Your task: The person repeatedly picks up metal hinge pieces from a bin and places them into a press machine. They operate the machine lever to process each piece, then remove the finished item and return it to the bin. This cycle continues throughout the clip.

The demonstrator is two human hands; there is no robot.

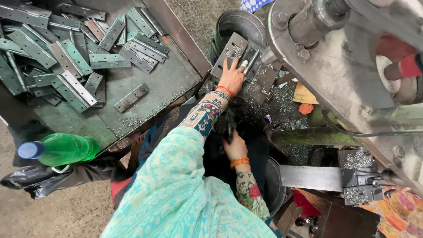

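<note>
Metal shavings lie thick around the spot where I work. My left hand [231, 76] is stretched forward, fingers spread flat and pressing down on a grey metal hinge [249, 59] that sits on the machine's plate [229, 50], just under the steel nose of the big grey machine [335, 61]. That hand is open, palm down; it pins the hinge rather than closing around it. An orange-red bangle sits at that wrist.

My right hand [234, 147] hangs lower, close to my lap, curled around something dark and thin; I cannot tell what it is, since the shadows there swallow it. Orange bangles [239, 162] ring that wrist, and my patterned sleeve runs back toward my turquoise shawl [176, 194].

Left of my arms, a green-grey metal tray [163, 83] carries a heap of loose hinges [66, 53], most piled at its far left, with one single hinge [131, 98] lying apart near the tray's middle. A green plastic bottle [61, 149] with a blue cap lies on its side below the tray, on a black bag [39, 180]. Beyond the machine plate stands a round metal bucket [238, 24]. An orange scrap [306, 108] rests among the shavings to the right of my left hand.
</note>
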